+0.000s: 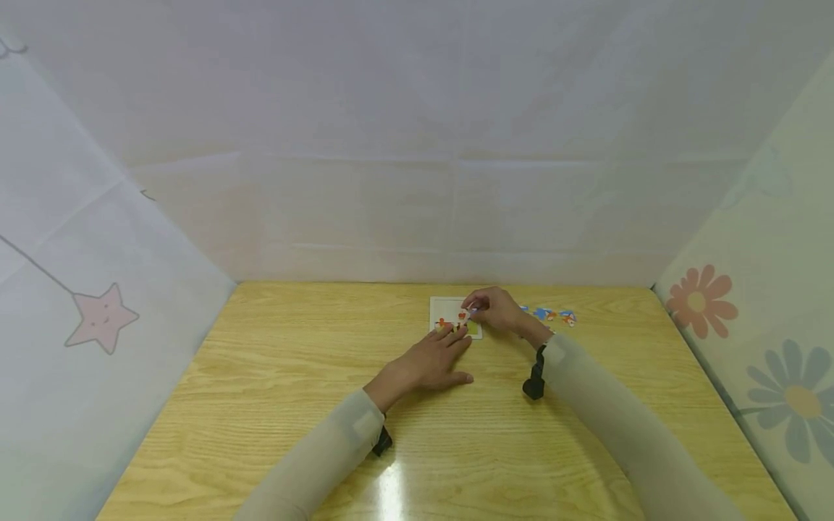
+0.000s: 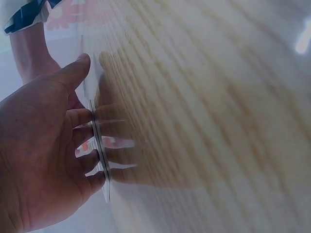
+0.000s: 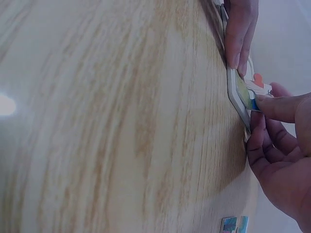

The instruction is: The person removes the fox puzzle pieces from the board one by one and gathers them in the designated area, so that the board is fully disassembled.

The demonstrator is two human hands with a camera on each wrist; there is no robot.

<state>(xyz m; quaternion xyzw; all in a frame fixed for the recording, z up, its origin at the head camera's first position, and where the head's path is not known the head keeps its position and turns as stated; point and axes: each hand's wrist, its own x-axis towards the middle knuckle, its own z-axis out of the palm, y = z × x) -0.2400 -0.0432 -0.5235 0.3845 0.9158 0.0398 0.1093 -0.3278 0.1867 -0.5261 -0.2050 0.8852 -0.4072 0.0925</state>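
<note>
Pinching a small, flat, pale printed puzzle piece, the thumb and fingers of your right hand hold it over the right side of a thin, white, square puzzle board, close above its surface. Your left hand grasps nothing: its fingers lie extended on the near edge of the board, with the thumb spread out to the side. Red, yellow and green printing shows between your two hands; your fingers hide part of it. Just right of your right hand, loose blue, white and orange jigsaw pieces lie in a group, some partly hidden by your wrist. All of this sits toward the far side of a yellowish wood-grain worktop. You wear long, pale sleeves, with a black wrist device on each arm. Beyond the worktop hangs whitish cloth.
</note>
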